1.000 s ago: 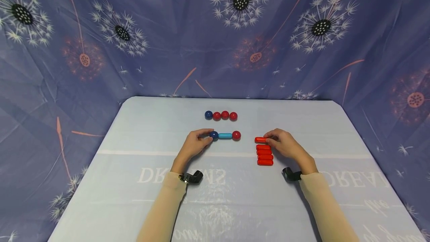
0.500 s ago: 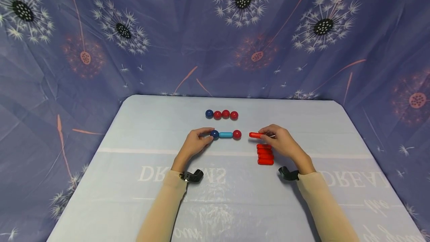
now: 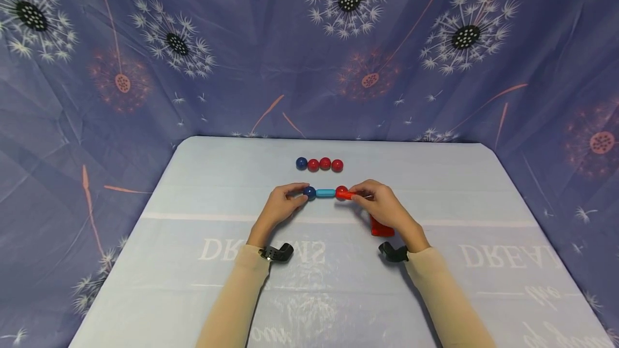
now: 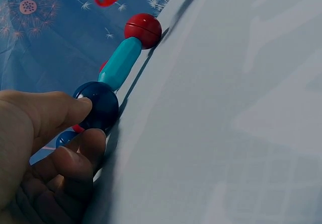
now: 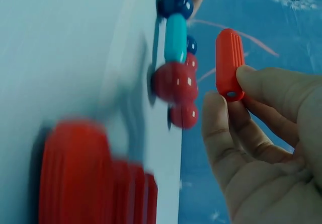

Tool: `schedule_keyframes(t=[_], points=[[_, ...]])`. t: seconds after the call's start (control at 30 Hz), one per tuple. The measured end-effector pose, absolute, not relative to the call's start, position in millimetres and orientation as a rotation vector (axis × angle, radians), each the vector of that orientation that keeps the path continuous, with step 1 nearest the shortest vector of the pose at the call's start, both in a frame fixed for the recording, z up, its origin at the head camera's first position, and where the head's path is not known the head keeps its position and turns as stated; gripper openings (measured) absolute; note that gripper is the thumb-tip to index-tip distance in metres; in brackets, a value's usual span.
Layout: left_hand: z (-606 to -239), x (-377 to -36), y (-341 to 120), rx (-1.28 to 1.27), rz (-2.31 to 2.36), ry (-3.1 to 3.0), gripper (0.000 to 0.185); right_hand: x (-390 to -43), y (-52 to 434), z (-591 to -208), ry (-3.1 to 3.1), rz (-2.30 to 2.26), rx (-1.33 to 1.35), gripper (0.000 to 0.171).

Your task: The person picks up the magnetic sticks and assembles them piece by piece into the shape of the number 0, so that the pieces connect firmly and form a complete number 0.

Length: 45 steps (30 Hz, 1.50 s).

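My left hand (image 3: 280, 207) pinches a dark blue ball (image 4: 100, 105) between thumb and fingers at the left end of a joined piece on the table. A light blue rod (image 4: 121, 62) links that ball to a red ball (image 4: 143, 30). My right hand (image 3: 384, 207) pinches one end of a red rod (image 5: 229, 63), which is raised off the table. In the head view the rod overlaps the red ball; the wrist views show them apart. Below the right hand lie several red rods (image 3: 382, 228) side by side, partly hidden by it.
Behind the joined piece, a row of loose balls holds a dark blue ball (image 3: 302, 163) and several red balls (image 3: 325, 163). The white-covered table (image 3: 217, 176) ends at the back against a patterned blue cloth (image 3: 271, 58).
My right hand has lifted the red rod from above the other rods and carried it left toward the red ball. The left hand keeps its hold on the dark blue ball.
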<state>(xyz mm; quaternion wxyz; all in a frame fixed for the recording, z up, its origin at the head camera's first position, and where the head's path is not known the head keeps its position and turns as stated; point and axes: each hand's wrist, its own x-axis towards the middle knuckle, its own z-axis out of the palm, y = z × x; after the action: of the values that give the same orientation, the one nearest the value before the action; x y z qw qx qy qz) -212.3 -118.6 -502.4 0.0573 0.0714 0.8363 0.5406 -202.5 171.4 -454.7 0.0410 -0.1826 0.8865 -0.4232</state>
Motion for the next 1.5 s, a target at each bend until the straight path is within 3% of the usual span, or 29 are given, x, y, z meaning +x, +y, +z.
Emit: schedule_keyframes(t=[1.5], points=[[-499.5, -210.9, -117.5, 0.253, 1.687, 2.517, 0.035, -204.3, 120.5, -471.3, 2.733, -1.288, -0.66, 0.014]])
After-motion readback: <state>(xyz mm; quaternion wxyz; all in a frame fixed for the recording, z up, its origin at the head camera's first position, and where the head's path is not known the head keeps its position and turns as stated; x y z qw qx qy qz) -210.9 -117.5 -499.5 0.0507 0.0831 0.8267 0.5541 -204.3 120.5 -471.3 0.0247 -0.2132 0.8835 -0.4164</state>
